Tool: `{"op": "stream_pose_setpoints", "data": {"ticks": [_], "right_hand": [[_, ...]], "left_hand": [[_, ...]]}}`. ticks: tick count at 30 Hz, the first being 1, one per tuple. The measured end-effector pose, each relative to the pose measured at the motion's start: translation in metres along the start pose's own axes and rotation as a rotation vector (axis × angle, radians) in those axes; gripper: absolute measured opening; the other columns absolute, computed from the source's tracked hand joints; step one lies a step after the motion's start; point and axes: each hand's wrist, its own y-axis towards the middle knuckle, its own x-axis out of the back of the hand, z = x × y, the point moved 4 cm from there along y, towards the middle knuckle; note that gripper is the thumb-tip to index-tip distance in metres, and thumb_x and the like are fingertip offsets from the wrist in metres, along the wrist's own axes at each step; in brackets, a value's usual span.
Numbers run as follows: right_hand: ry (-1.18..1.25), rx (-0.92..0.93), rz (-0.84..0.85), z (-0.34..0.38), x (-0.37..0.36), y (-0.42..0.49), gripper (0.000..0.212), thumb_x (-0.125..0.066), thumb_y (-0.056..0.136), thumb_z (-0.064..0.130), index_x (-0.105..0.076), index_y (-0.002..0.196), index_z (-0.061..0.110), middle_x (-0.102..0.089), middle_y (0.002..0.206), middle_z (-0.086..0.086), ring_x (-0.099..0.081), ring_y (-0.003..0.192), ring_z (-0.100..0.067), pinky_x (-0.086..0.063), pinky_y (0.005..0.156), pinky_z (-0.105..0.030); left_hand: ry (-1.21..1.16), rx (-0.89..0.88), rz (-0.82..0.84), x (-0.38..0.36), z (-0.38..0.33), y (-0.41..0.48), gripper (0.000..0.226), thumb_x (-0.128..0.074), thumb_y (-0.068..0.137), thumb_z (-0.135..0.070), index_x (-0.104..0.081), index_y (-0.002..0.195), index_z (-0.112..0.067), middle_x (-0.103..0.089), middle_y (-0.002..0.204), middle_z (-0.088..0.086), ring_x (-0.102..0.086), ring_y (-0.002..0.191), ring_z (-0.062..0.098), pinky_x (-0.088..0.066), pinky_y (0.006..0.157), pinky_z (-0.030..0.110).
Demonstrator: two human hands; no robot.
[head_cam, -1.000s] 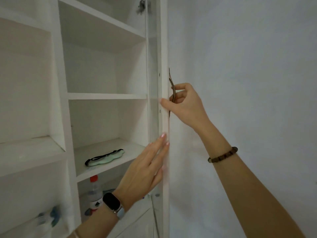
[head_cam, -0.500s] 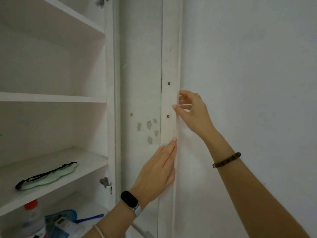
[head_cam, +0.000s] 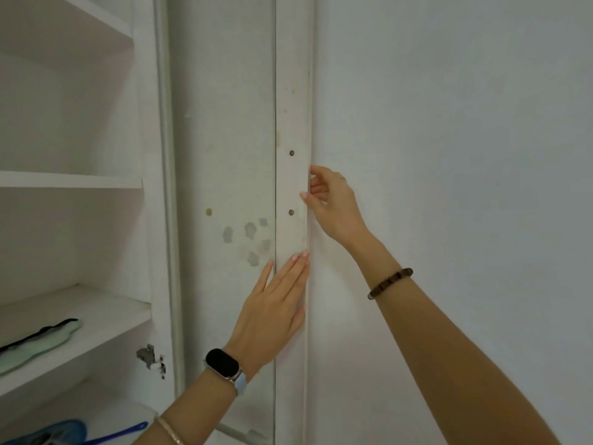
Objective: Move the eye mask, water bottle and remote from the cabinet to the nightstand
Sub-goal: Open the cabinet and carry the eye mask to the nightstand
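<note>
- Nearest to me, a dark smartwatch (head_cam: pixel 223 363) sits on the left wrist, with a thin bracelet (head_cam: pixel 170 431) further down the forearm. A beaded bracelet (head_cam: pixel 390 282) rings the right wrist.
- The left grip (head_cam: pixel 276 313) is spread flat, fingers straight and side by side, palm pressing the inner face of the open cabinet door (head_cam: pixel 224 123) along its upright edge strip.
- Just above it, the right grip (head_cam: pixel 333 203) pinches that same door edge: thumb on the inner face, fingers curled round the far side, tips hidden.
- Two small screws (head_cam: pixel 291 212) sit in the strip, one just left of the right grip's thumb, the other higher up.
- Left of both grips, greyish patches (head_cam: pixel 250 239) mark the door panel.
- A metal hinge (head_cam: pixel 149 358) shows on the cabinet frame, left of the left wrist.
- There's the eye mask (head_cam: pixel 38 343), pale green with a black strap, lying on a white shelf (head_cam: pixel 106 316), well left of the left grip and lower, cut off by the picture's edge.
- Below that shelf, something blue (head_cam: pixel 64 431); I can't tell what.
- Right of the right grip, a plain white wall (head_cam: pixel 465 155).
</note>
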Motion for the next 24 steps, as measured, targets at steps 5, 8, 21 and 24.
{"op": "stream_pose_setpoints", "data": {"ticks": [5,8,21,24], "right_hand": [[0.017,-0.004,-0.031,0.000,-0.003,-0.002,0.042,-0.061,0.089,0.006,-0.053,0.130,0.012,-0.050,0.111,-0.006,-0.056,0.091,-0.009,-0.044,0.079,-0.003],[-0.010,0.000,-0.107,0.001,-0.003,-0.008,0.043,-0.062,0.089,0.011,-0.051,0.131,0.013,-0.049,0.112,-0.005,-0.053,0.092,-0.008,-0.044,0.081,-0.011],[-0.036,0.170,-0.139,0.042,-0.082,-0.104,0.017,-0.051,0.093,0.019,-0.055,0.110,0.018,-0.057,0.103,0.005,-0.052,0.095,-0.010,-0.046,0.082,-0.024],[0.018,0.182,-0.003,0.047,-0.127,-0.118,0.015,-0.051,0.094,0.021,-0.055,0.108,0.018,-0.059,0.096,0.004,-0.053,0.091,-0.010,-0.047,0.079,-0.027]], "left_hand": [[0.045,-0.029,0.017,0.004,0.004,0.001,0.060,-0.030,0.098,-0.029,-0.007,0.150,-0.010,-0.003,0.159,0.004,0.000,0.146,0.015,-0.014,0.118,0.045],[0.060,-0.046,-0.007,0.014,0.010,-0.002,0.060,-0.036,0.098,-0.029,-0.012,0.150,-0.012,-0.009,0.159,0.002,-0.003,0.146,0.015,-0.016,0.117,0.047],[0.132,0.272,-0.058,0.066,0.097,-0.116,0.026,-0.056,0.088,-0.013,-0.057,0.113,-0.009,-0.060,0.111,0.007,-0.057,0.099,0.025,-0.042,0.092,0.038],[0.191,0.364,-0.016,0.079,0.119,-0.155,0.022,-0.051,0.090,-0.013,-0.056,0.112,-0.009,-0.059,0.103,0.006,-0.056,0.092,0.024,-0.043,0.085,0.036]]}}
